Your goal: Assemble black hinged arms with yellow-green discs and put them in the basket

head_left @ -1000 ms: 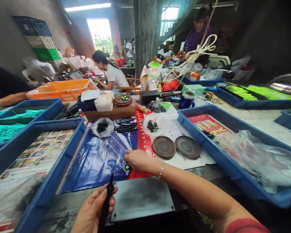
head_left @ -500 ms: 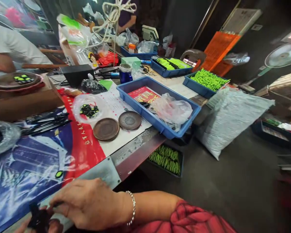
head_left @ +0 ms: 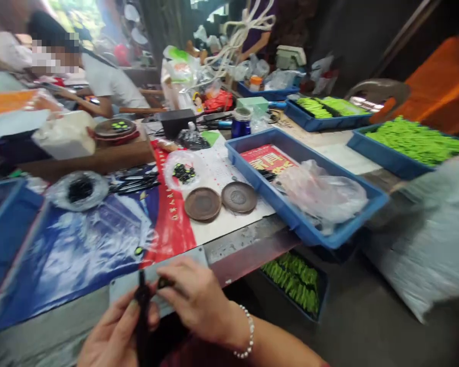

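Note:
My left hand (head_left: 115, 331) grips a thin black stick-like piece (head_left: 141, 306) held upright at the table's near edge. My right hand (head_left: 197, 298), with a bead bracelet on its wrist, pinches a small dark part (head_left: 163, 282) right beside the stick's top. Both hands hover over a grey metal plate (head_left: 118, 288). A single small green-and-black bead (head_left: 138, 251) lies on the blue plastic-covered poster (head_left: 80, 244) just beyond them.
Two brown round dishes (head_left: 202, 204) sit on the paper. A blue tray (head_left: 309, 232) holds a plastic bag. Bags of black parts (head_left: 80, 189) lie behind. Trays of green pieces (head_left: 413, 140) stand at right; another (head_left: 294, 283) under the table. A person in white (head_left: 107, 84) works at the back.
The view swung right and then partly back. My right hand left the poster and came to the stick in my left hand, now pinching a small part against it.

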A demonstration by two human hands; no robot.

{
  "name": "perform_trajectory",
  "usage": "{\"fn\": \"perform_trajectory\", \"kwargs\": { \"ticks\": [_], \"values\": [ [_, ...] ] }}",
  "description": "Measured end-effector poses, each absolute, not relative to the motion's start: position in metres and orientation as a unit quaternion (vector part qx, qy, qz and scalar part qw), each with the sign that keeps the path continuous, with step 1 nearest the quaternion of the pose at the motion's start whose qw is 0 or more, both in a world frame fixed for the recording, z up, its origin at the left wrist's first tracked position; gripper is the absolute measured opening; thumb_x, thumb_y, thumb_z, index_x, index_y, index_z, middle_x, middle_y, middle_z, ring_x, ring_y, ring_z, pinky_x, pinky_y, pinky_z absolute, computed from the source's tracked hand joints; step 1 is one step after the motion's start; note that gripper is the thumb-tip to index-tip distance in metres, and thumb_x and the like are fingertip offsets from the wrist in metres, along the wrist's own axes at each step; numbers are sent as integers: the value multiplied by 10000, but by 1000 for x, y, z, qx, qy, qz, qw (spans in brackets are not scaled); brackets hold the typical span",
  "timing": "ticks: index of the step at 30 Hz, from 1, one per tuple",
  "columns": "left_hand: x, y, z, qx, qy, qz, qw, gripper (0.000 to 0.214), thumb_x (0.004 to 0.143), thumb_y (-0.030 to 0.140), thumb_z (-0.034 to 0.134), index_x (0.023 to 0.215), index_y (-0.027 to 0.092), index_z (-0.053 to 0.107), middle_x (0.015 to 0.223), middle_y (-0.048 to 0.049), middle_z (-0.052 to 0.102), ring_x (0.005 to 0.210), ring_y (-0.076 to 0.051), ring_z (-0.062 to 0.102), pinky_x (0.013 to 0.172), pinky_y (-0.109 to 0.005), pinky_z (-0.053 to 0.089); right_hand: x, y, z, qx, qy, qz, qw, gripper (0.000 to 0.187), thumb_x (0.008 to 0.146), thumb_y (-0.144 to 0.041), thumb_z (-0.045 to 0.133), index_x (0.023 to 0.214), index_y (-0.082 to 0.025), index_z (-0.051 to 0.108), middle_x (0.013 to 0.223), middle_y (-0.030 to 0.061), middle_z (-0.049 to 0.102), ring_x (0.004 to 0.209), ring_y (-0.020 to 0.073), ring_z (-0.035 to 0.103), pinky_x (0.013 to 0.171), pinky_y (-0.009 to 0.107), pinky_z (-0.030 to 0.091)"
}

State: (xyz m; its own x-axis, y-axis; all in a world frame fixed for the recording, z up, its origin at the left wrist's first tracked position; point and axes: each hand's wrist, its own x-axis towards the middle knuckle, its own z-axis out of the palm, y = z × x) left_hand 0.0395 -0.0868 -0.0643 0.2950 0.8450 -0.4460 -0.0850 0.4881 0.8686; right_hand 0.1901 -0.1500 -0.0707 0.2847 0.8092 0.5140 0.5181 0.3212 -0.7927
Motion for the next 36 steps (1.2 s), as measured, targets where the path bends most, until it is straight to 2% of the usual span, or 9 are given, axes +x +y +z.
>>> {"fn": "perform_trajectory", "kwargs": {
  "ticks": [5, 8, 15, 20, 23, 26, 30, 32, 36],
  "values": [
    [56, -105, -52, 345, 445, 360, 744, 319, 668, 368, 885, 950, 257, 786, 976, -48, 738, 839, -195, 672, 738, -257, 603, 181, -160, -71, -562, -501, 151, 641, 222, 948, -194, 613, 1166, -180, 652, 957, 53, 676, 772, 129, 652, 736, 243, 577],
    [54, -110, -55, 348, 428, 378, 743, 305, 672, 357, 886, 950, 270, 793, 1009, -44, 743, 956, -208, 681, 825, -252, 589, 174, -161, -73, -562, -518, 124, 633, 240, 944, -159, 612, 1181, -182, 643, 972, 55, 677, 828, 138, 662, 758, 240, 577],
    [47, -118, -59, 365, 432, 413, 714, 343, 642, 412, 898, 952, 301, 802, 1035, -42, 742, 1030, -221, 680, 891, -258, 579, 159, -157, -78, -571, -528, 93, 622, 244, 967, -165, 594, 1206, -180, 644, 971, 73, 685, 888, 167, 664, 775, 272, 582],
    [33, -121, -72, 401, 413, 443, 688, 233, 722, 339, 858, 948, 341, 804, 1155, -20, 712, 1114, -213, 654, 935, -237, 559, 154, -158, -72, -553, -536, 123, 626, 236, 977, -189, 593, 1206, -194, 649, 980, 71, 689, 889, 170, 666, 768, 275, 589],
    [24, -124, -77, 430, 398, 451, 674, 253, 777, 277, 814, 1012, 368, 790, 1221, -12, 682, 1138, -222, 644, 927, -246, 566, 151, -159, -66, -549, -543, 127, 622, 210, 987, -229, 592, 1185, -185, 646, 960, 70, 684, 869, 166, 660, 745, 266, 578],
    [17, -126, -75, 494, 400, 438, 635, 260, 830, 239, 756, 1055, 368, 778, 1245, -13, 652, 1147, -222, 631, 923, -231, 558, 150, -159, -61, -574, -555, 120, 589, 228, 1020, -345, 531, 1032, -159, 661, 855, 65, 650, 782, 165, 624, 648, 258, 523],
    [16, -128, -69, 575, 403, 422, 574, 219, 863, 226, 709, 1030, 347, 785, 1155, -27, 651, 1084, -204, 638, 888, -203, 552, 149, -155, -61, -597, -590, 109, 533, 488, 1091, -343, 281, 695, -172, 510, 641, 13, 498, 589, 126, 479, 529, 251, 356],
    [17, -129, -70, 577, 405, 424, 568, 209, 871, 233, 699, 1020, 353, 785, 1144, -22, 651, 1071, -196, 638, 887, -199, 548, 150, -152, -63, -597, -599, 107, 523, 492, 1095, -308, 255, 666, -177, 457, 615, -5, 456, 563, 112, 445, 527, 246, 328],
    [19, -129, -75, 553, 418, 433, 576, 187, 871, 252, 701, 1006, 346, 790, 1151, -27, 650, 1071, -207, 643, 872, -213, 556, 151, -148, -65, -606, -572, 101, 543, 404, 1067, -389, 396, 742, -178, 511, 683, 6, 514, 624, 124, 497, 566, 233, 376]
  ]
}}
